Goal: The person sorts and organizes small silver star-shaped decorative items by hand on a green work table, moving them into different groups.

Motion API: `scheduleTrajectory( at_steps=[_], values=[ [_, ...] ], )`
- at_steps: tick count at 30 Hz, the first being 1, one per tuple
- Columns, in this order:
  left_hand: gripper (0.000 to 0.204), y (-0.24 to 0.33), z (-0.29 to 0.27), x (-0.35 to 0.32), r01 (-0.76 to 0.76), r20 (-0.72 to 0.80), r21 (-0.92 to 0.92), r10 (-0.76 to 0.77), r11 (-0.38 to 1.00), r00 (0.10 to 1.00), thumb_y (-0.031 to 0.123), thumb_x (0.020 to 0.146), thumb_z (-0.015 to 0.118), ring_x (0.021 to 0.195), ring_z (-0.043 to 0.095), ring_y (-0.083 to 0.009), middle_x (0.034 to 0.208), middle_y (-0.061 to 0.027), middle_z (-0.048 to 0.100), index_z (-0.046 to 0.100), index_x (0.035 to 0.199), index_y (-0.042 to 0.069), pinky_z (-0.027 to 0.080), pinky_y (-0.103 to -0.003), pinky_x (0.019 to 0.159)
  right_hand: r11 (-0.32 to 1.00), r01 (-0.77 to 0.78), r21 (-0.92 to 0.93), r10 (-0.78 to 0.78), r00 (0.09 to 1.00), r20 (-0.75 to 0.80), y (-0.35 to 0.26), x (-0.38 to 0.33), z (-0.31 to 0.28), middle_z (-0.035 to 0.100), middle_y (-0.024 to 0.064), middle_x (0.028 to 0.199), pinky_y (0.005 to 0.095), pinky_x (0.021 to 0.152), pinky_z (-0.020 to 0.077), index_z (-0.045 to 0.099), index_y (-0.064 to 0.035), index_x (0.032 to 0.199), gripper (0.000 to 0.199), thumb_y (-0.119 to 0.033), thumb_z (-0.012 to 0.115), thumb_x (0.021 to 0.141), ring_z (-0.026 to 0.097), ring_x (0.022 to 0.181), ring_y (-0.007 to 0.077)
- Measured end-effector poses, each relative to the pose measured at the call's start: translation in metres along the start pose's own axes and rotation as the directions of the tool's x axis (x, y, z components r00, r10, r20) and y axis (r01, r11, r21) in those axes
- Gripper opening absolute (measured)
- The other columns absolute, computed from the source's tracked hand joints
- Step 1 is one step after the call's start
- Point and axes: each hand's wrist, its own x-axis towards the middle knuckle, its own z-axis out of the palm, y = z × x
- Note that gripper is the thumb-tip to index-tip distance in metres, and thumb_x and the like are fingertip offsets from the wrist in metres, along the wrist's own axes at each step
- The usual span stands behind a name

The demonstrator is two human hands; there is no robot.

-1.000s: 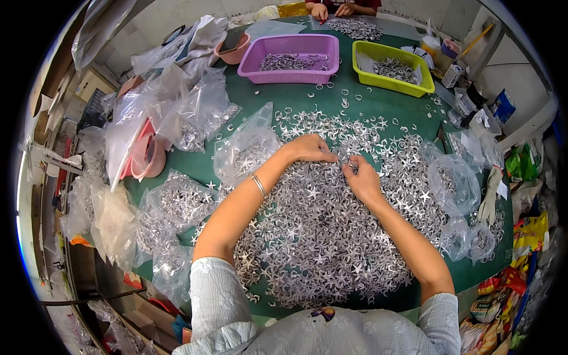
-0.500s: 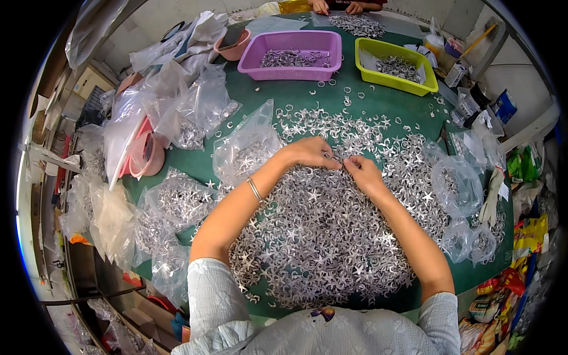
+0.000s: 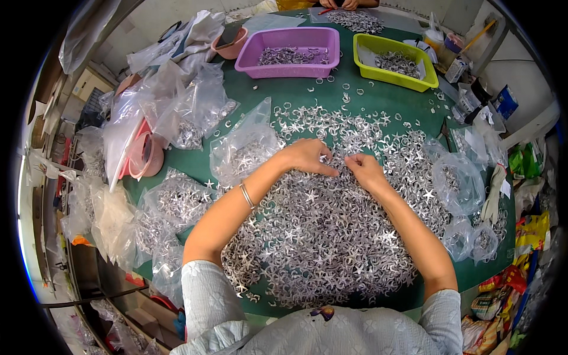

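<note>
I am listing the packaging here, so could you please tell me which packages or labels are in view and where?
Clear plastic bags of silver pieces: table's left side, crumpled.
Blue box: far right edge, rectangular.
Yellow packet: right, beside the table.
Red and green packets: lower right, crinkled.

Two plastic trays: one purple tray (image 3: 290, 42), one green tray (image 3: 393, 48).

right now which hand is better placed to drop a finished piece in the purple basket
Probably the left hand. It rests on the pile of silver stars and rings more directly below the purple basket, which sits up and to the left. The right hand lies nearer the yellow-green basket.
</note>
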Motion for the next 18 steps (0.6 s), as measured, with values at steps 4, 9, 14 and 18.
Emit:
scheduleTrajectory(
  at_steps=[4,9,14,18],
  values=[
    [0.063,-0.004,0.005,-0.001,-0.047,-0.015,0.034,0.048,0.998,0.999,0.051,0.060,0.070,0.079,0.062,-0.0304,0.082,-0.0185,0.064,0.064,0.100,0.002,0.047,-0.035,0.073,1.000,0.004,-0.014,-0.004,1.000,0.028,-0.006,-0.004,-0.004,0.064,0.0153,0.082,0.0370,0.072,0.0451,0.063,-0.0009,0.090,0.041,-0.040,0.055,0.081,0.061,0.081,0.0304],
    [0.070,0.009,0.008,-0.001,-0.020,0.011,0.110,0.019,0.994,1.000,0.052,0.059,0.071,0.083,0.061,-0.0321,0.085,-0.0196,0.064,0.060,0.104,-0.001,0.047,-0.036,0.076,0.995,0.049,-0.092,-0.049,0.999,0.007,-0.002,-0.004,0.004,0.063,0.0192,0.078,0.0392,0.072,0.0452,0.062,0.0005,0.091,0.045,-0.042,0.054,0.081,0.061,0.081,0.0339],
    [0.073,0.011,0.014,-0.004,-0.043,-0.036,0.107,0.047,0.993,0.998,0.050,0.057,0.073,0.084,0.061,-0.0323,0.083,-0.0203,0.063,0.059,0.103,-0.005,0.047,-0.037,0.076,0.986,0.063,-0.156,-0.074,0.995,-0.066,-0.008,-0.008,0.006,0.062,0.0208,0.077,0.0411,0.073,0.0453,0.061,0.0020,0.089,0.048,-0.045,0.054,0.080,0.060,0.081,0.0357],
    [0.066,0.011,0.019,-0.013,-0.067,-0.092,0.091,0.076,0.994,0.993,0.044,0.056,0.075,0.081,0.061,-0.0318,0.080,-0.0201,0.063,0.060,0.100,-0.003,0.047,-0.037,0.074,0.988,0.065,-0.143,-0.075,0.995,-0.062,-0.018,-0.015,0.005,0.062,0.0221,0.075,0.0414,0.072,0.0457,0.061,0.0039,0.087,0.052,-0.047,0.055,0.078,0.061,0.079,0.0362]
  ],
)
